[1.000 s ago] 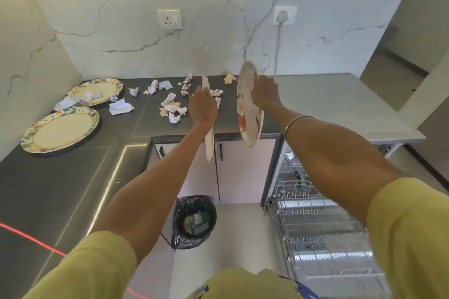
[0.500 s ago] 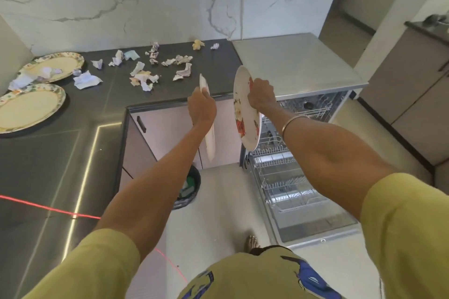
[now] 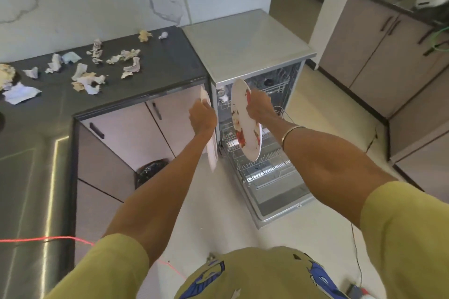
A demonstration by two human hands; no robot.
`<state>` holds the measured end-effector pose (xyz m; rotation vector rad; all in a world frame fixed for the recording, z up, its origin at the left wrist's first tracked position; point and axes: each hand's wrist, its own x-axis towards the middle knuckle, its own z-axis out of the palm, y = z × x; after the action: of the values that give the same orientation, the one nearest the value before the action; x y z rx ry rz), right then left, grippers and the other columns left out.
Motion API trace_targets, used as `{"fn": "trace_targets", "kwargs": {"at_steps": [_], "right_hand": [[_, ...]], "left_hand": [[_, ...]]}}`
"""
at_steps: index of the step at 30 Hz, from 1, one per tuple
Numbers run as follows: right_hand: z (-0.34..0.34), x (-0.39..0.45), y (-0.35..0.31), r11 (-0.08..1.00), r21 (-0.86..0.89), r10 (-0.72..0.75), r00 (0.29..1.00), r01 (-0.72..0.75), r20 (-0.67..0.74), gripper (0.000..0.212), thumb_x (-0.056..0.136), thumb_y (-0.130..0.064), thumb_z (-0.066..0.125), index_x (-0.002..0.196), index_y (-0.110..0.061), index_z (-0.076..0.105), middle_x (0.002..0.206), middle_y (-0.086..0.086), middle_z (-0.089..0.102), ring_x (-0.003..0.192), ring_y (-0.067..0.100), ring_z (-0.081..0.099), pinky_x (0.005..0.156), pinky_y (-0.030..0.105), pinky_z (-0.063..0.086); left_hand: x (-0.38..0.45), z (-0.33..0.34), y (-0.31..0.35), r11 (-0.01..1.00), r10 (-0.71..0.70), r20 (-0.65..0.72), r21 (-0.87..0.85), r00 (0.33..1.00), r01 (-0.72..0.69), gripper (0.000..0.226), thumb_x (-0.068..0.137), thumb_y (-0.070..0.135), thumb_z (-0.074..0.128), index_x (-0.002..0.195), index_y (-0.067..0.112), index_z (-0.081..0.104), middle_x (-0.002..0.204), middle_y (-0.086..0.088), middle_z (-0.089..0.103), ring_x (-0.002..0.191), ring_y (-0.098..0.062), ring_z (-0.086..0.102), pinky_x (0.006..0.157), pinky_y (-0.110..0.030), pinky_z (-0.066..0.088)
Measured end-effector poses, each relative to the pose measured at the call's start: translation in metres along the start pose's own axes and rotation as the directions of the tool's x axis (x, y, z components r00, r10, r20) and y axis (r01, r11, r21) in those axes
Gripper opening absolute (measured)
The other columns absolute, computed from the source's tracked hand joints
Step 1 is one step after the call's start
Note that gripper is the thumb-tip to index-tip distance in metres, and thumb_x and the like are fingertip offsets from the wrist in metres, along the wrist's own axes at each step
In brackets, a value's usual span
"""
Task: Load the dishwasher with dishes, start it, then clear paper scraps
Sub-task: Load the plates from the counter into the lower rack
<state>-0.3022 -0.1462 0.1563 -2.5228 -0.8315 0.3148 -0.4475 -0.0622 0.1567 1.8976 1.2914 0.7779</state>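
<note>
I am gripping a white plate (image 3: 211, 150) edge-on in my left hand (image 3: 202, 116), fingers curled round its upper rim, beside the counter cabinet. My right hand (image 3: 260, 108) is pinching the rim of a patterned plate (image 3: 245, 133), hanging over the open dishwasher (image 3: 279, 206) rack. Both are likely stiff, slippery and breakable, so rim grips are suiting them.

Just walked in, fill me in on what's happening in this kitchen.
A person is loading the dishwasher. The left hand grips a white plate edge-on, and the right hand grips a floral plate, both held upright above the open door and pulled-out lower rack. No dishes are visible in that rack yet. Crumpled paper scraps lie on the dark counter.
</note>
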Motion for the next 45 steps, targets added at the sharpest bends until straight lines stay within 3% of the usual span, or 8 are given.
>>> {"fn": "trace_targets", "kwargs": {"at_steps": [5,8,11,21,25,33,38,45], "right_hand": [[-0.026,0.004,0.070,0.999,-0.042,0.036,0.999,-0.034,0.037,0.027,0.095,-0.004,0.050,0.119,0.003,0.060,0.110,0.018,0.068,0.097,0.035,0.068,0.068,0.035,0.055],[-0.045,0.008,0.112,0.997,-0.070,0.037,0.998,-0.033,0.057,0.027,0.096,-0.005,0.049,0.119,0.004,0.061,0.109,0.019,0.069,0.095,0.036,0.068,0.064,0.033,0.052],[-0.061,0.014,0.155,0.993,-0.114,0.045,0.996,-0.035,0.079,0.027,0.095,-0.006,0.049,0.118,0.004,0.061,0.110,0.020,0.069,0.096,0.037,0.068,0.072,0.040,0.057],[-0.102,0.041,0.268,0.989,-0.126,0.095,0.990,-0.082,0.101,0.025,0.093,-0.011,0.055,0.114,0.002,0.059,0.108,0.019,0.067,0.095,0.037,0.067,0.078,0.042,0.056],[-0.107,0.054,0.298,0.982,-0.145,0.133,0.985,-0.117,0.106,0.027,0.092,-0.010,0.057,0.115,0.004,0.058,0.111,0.021,0.065,0.100,0.039,0.065,0.079,0.039,0.054],[-0.100,0.110,0.338,0.983,-0.139,0.138,0.983,-0.121,0.117,0.020,0.095,-0.009,0.051,0.111,0.002,0.055,0.109,0.020,0.063,0.098,0.039,0.064,0.069,0.034,0.046],[-0.095,0.144,0.355,0.983,-0.157,0.119,0.984,-0.098,0.134,0.023,0.100,-0.015,0.044,0.115,0.001,0.051,0.114,0.022,0.059,0.104,0.040,0.060,0.080,0.037,0.046],[-0.094,0.177,0.377,0.982,-0.132,0.155,0.971,-0.132,0.181,0.021,0.097,-0.011,0.049,0.115,0.000,0.051,0.108,0.019,0.061,0.097,0.038,0.063,0.068,0.030,0.039]], "left_hand": [[-0.035,0.056,0.032,0.994,-0.067,0.061,0.087,0.996,0.061,0.034,0.106,0.020,0.036,0.117,-0.001,0.060,0.112,-0.018,0.065,0.103,-0.032,0.063,0.076,-0.031,0.044],[-0.053,0.087,0.051,0.990,-0.078,0.111,0.125,0.991,0.064,0.036,0.107,0.019,0.034,0.119,-0.005,0.058,0.117,-0.021,0.063,0.109,-0.036,0.061,0.084,-0.037,0.049],[-0.065,0.118,0.067,0.982,-0.127,0.157,0.158,0.979,0.102,0.036,0.106,0.016,0.035,0.122,-0.008,0.057,0.123,-0.024,0.061,0.114,-0.038,0.059,0.089,-0.040,0.049],[-0.099,0.208,0.121,0.930,-0.168,0.245,0.360,0.955,0.072,0.034,0.105,0.019,0.038,0.120,-0.004,0.058,0.115,-0.022,0.064,0.105,-0.038,0.063,0.079,-0.043,0.051],[-0.093,0.239,0.126,0.943,-0.197,0.293,0.319,0.936,0.098,0.036,0.106,0.020,0.038,0.118,-0.007,0.060,0.111,-0.020,0.067,0.100,-0.035,0.066,0.070,-0.035,0.049],[-0.067,0.306,0.134,0.964,-0.210,0.361,0.229,0.909,0.132,0.037,0.106,0.018,0.039,0.119,-0.011,0.057,0.116,-0.024,0.064,0.103,-0.035,0.065,0.073,-0.033,0.050],[-0.047,0.343,0.132,0.968,-0.232,0.441,0.189,0.867,0.163,0.030,0.102,0.014,0.049,0.116,-0.011,0.057,0.116,-0.024,0.063,0.096,-0.030,0.063,0.071,-0.027,0.048],[-0.036,0.387,0.133,0.956,-0.286,0.482,0.204,0.828,0.211,0.032,0.102,0.016,0.049,0.120,-0.010,0.051,0.122,-0.022,0.059,0.109,-0.032,0.059,0.074,-0.024,0.043]]}}
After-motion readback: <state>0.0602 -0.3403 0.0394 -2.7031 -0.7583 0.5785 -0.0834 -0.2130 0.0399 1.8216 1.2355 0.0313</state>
